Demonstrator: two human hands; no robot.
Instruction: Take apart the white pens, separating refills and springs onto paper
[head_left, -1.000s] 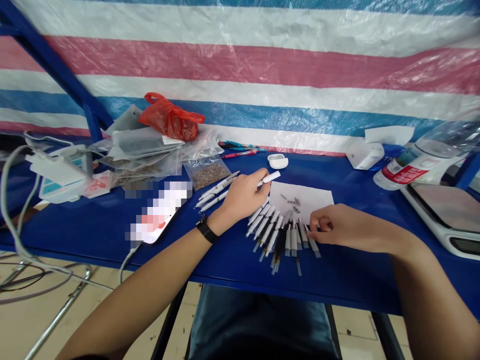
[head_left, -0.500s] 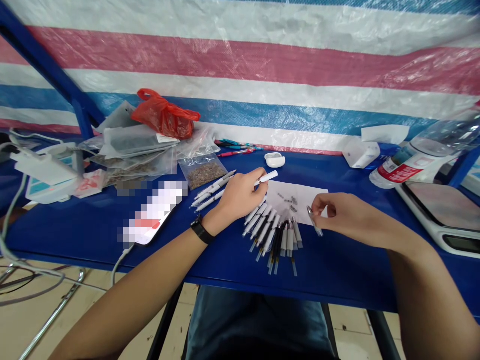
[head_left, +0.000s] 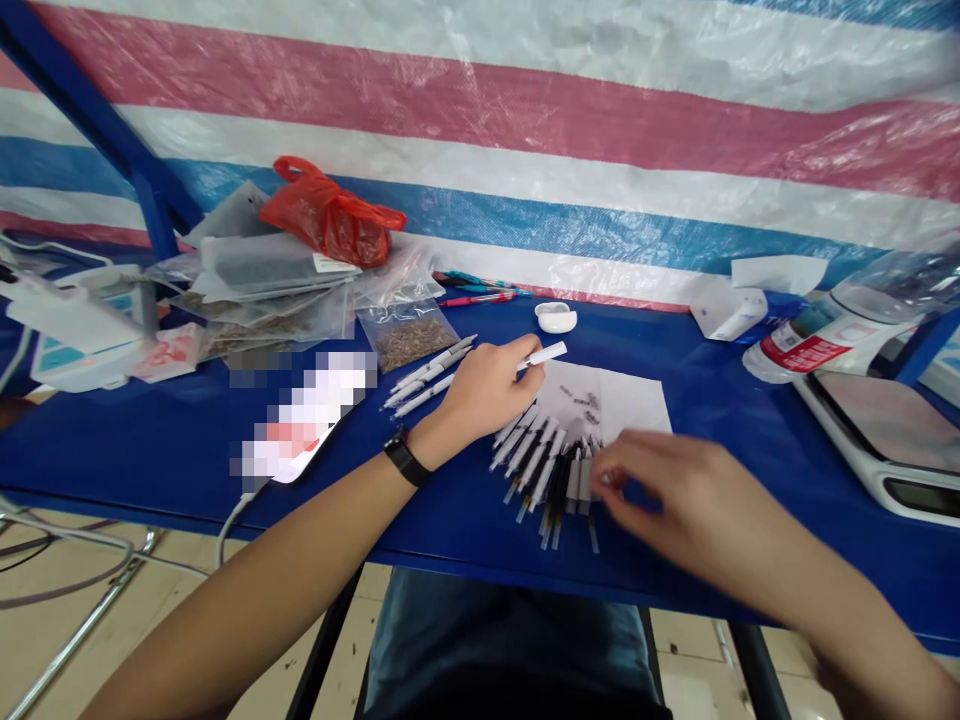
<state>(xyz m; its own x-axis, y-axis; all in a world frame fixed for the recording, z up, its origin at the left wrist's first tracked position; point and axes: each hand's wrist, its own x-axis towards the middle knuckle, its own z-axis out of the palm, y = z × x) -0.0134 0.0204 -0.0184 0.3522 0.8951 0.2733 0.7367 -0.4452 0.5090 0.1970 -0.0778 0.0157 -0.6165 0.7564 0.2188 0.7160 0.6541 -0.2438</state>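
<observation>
My left hand (head_left: pixel 495 385) is closed round a white pen barrel (head_left: pixel 544 355), which sticks out past the thumb and forefinger. My right hand (head_left: pixel 664 490), blurred, is pinched at the right end of a fanned row of pen parts (head_left: pixel 546 455). A small shiny bit shows at its fingertips, too little to name. The row has white barrels, dark and grey pieces, and refills with clear ends. Behind it, several small springs (head_left: pixel 591 402) lie on a white sheet of paper (head_left: pixel 637 400). Several assembled white pens (head_left: pixel 431 372) rest left of my left hand.
A charging phone (head_left: pixel 307 425) lies at left, near bags of brown dried matter (head_left: pixel 411 342) and a red plastic bag (head_left: pixel 330 215). A white earbud case (head_left: pixel 556 318) sits behind the paper. At right are a bottle (head_left: pixel 802 345) and a scale (head_left: pixel 892 420).
My right hand has moved down and left from above the paper to the row of pen parts. The clear-and-silver piece it held is no longer plainly visible. My left hand keeps its grip.
</observation>
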